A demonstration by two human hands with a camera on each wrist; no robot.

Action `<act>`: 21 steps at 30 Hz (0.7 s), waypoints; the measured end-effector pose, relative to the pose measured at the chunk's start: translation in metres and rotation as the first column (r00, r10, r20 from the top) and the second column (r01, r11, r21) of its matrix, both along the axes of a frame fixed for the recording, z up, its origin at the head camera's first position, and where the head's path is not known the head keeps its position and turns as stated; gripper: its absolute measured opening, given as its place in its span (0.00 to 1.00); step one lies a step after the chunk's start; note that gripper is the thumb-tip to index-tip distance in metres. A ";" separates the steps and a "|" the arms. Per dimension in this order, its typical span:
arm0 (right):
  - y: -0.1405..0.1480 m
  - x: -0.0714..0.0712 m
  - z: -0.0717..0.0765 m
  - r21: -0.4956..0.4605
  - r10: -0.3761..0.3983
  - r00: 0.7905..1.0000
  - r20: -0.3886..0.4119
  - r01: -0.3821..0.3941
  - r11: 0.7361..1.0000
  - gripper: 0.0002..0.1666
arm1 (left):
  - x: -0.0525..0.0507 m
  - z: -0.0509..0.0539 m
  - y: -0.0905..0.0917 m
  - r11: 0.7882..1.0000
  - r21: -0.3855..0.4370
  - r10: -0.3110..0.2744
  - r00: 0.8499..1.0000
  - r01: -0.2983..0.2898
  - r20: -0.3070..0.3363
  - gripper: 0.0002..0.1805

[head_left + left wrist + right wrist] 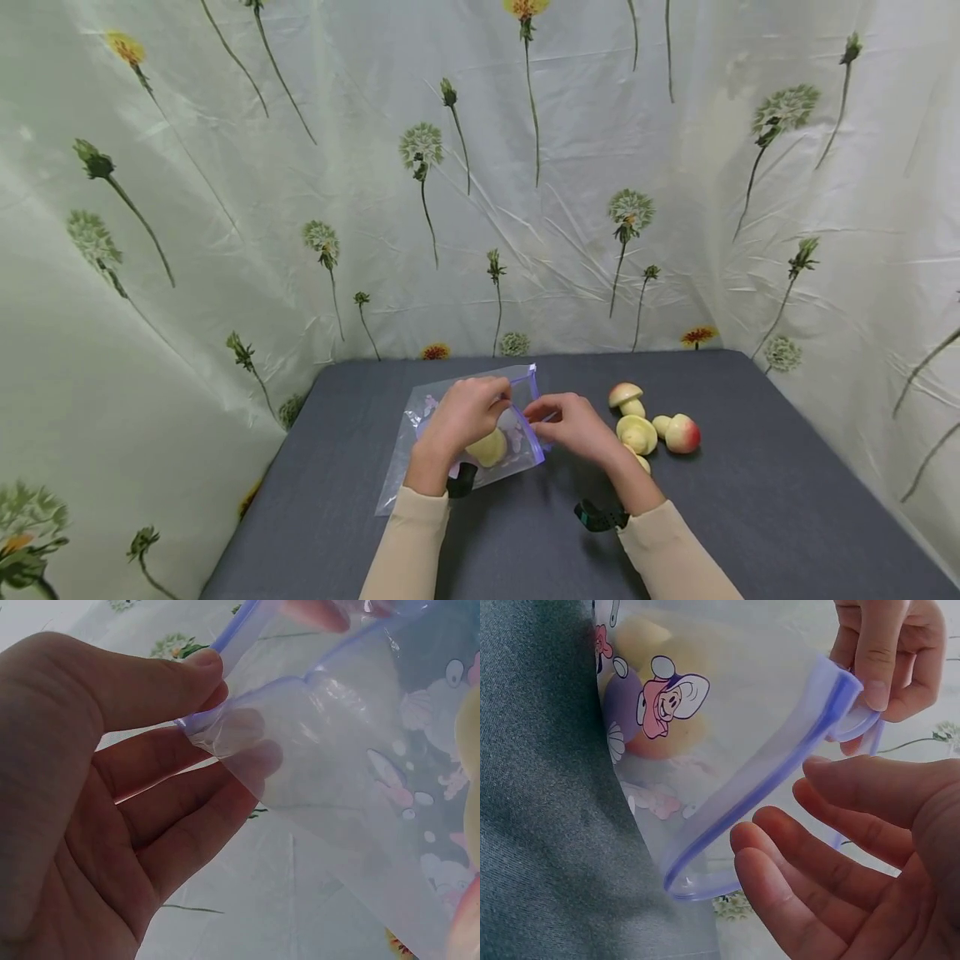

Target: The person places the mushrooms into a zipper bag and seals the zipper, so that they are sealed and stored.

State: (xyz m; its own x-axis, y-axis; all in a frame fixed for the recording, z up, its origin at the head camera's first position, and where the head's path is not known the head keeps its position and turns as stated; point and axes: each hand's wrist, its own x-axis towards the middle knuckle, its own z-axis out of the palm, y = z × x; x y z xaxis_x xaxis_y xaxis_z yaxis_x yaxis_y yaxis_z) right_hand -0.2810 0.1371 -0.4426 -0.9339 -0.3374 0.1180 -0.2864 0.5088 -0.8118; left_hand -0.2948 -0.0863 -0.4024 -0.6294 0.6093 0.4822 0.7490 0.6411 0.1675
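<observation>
A clear zip bag (431, 417) with a purple zip edge and printed cartoon figures lies on the table, its mouth parted toward the right. Pale yellow, purple and reddish rounded items (641, 641) show through its side; their kind is blurred by the plastic. My left hand (468, 412) pinches the bag's purple rim between thumb and fingers, seen closely in the left wrist view (112, 750). At the mouth, my right hand (573, 427) has its fingers loosely bent beside the rim, with nothing held between them in the right wrist view (870, 862).
Right of the bag, several toy mushrooms sit in a group: one with a red-tinged cap (626, 394), a cream one (637, 435), and one with a red top (683, 434). The dark grey table (337, 475) meets a dandelion-print curtain (375, 208) behind.
</observation>
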 end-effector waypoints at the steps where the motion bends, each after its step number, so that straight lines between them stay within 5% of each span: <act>1: 0.000 0.000 0.000 0.001 0.001 1.000 -0.006 -0.001 1.000 0.10 | 0.000 0.000 0.000 1.000 0.000 0.001 1.000 -0.001 0.003 0.06; 21: 0.010 0.006 0.009 -0.017 -0.043 0.999 -0.030 0.042 0.999 0.11 | -0.002 -0.003 -0.002 1.000 -0.013 0.016 1.000 -0.016 0.026 0.03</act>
